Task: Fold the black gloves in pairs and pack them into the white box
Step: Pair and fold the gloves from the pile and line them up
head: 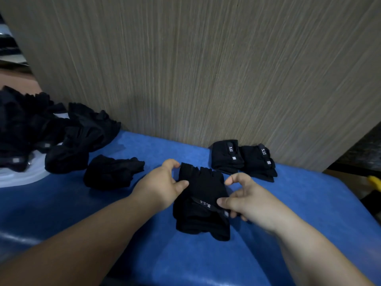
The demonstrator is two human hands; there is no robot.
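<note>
You held the black gloves (203, 195) at the centre of the frame on the blue table (206, 263). Their long axis ran bottom to top, finger ends pointing up toward the wall (206, 69), with the wrist strap slanting across the lower half. Your left hand (162, 187) pinched the upper left edge between thumb and curled forefinger. Your right hand (247, 201) gripped the strap's right end, thumb on top. Two folded pairs (225, 159) lay at upper right.

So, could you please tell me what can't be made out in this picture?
Head view:
- White container: mostly covered by the glove pile, cut by the left edge.
- Pile's count: too dark.
- Right hand grip: fingertips hidden behind the held gloves.
- Yellow object: cut by the right edge.
</note>
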